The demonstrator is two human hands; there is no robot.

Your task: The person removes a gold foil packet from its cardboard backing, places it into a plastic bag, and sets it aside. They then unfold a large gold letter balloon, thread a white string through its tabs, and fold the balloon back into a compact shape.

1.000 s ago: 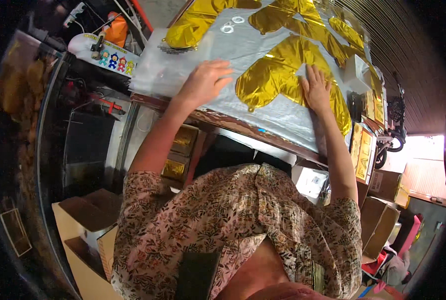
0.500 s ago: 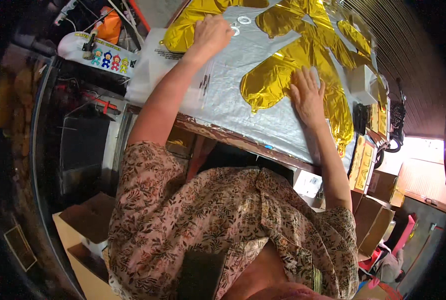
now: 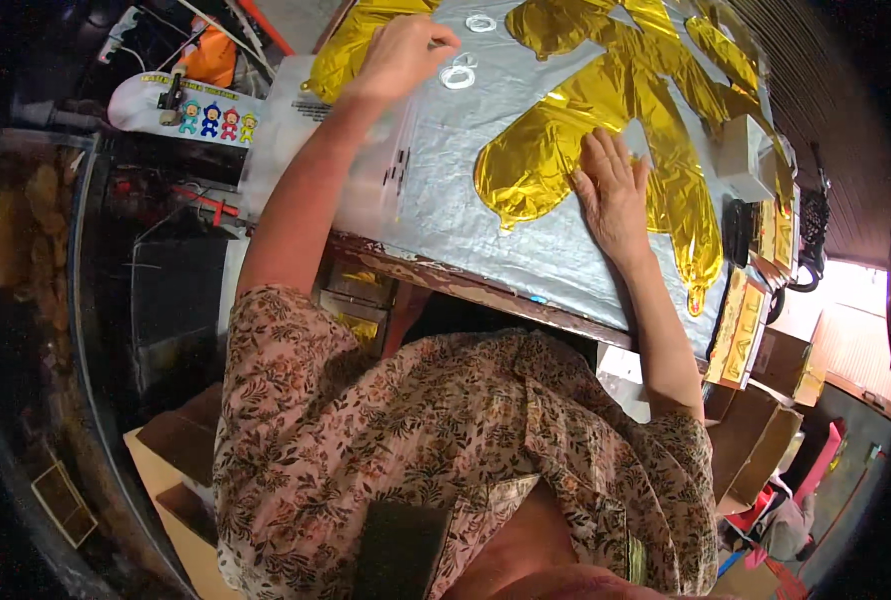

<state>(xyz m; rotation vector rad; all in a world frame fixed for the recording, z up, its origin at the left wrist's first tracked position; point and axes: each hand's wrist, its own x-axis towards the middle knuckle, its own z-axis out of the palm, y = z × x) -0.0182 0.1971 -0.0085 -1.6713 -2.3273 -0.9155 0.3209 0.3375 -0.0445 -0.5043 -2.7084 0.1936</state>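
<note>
My left hand [image 3: 406,55] is raised over the far left of the table, its fingers curled into a pinch. Whatever is between them, if anything, is hidden or too small to make out. Behind it lies a flat gold foil balloon [image 3: 328,72]. Just to its right are a coil of white string [image 3: 458,74] and a second white coil [image 3: 480,23]. My right hand [image 3: 616,195] rests open, palm down, its fingers on the edge of a large uninflated gold foil balloon [image 3: 531,165] that spreads over the table's middle and right.
A silver sheet [image 3: 436,210] covers the table. Clear plastic bags [image 3: 281,150] lie along its left side. A white box [image 3: 744,160] stands at the right. Beyond the left edge is a white skateboard deck [image 3: 136,103]; cardboard boxes [image 3: 761,450] sit on the floor.
My left hand has shifted slightly left and its wrist has turned, uncovering more of the nearer white coil. My right hand stays on the balloon. The view has moved slightly.
</note>
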